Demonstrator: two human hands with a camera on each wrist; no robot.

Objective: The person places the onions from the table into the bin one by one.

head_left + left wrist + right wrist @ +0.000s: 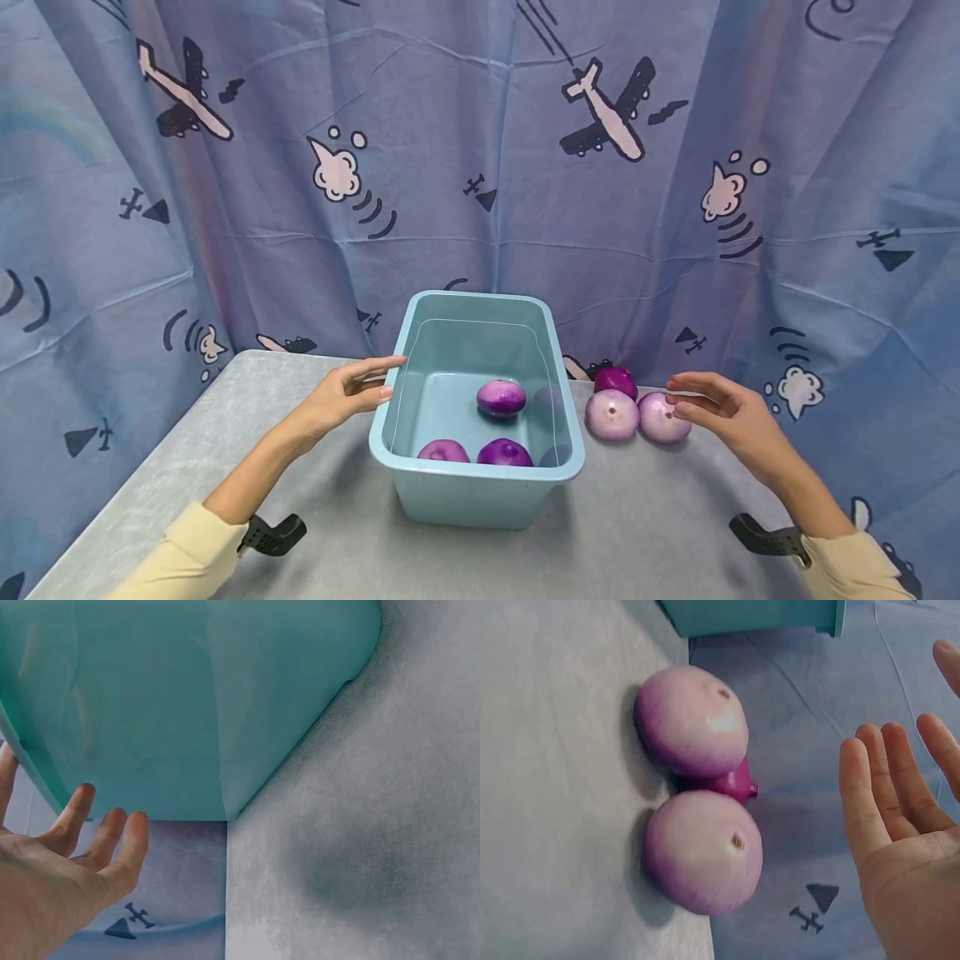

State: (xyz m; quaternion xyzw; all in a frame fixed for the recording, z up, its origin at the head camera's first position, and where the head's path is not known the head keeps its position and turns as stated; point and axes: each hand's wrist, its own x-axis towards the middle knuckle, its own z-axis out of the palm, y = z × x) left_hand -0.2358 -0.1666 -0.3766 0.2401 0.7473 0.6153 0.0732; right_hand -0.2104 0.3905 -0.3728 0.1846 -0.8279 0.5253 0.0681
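A light blue plastic bin stands on the grey table with three purple onions inside: one onion in the middle and two, an onion and an onion, by the near wall. My left hand is at the bin's left rim, index finger and thumb tips right at the edge, the other fingers loosely bent outside. To the right of the bin sit two pale onions and a darker onion behind them. My right hand hovers beside the rightmost pale onion, fingers extended, holding nothing.
A blue curtain printed with planes hangs behind the table, close to its back edge. The bin's raised walls stand between the left hand and the loose onions. A black strap is on each wrist.
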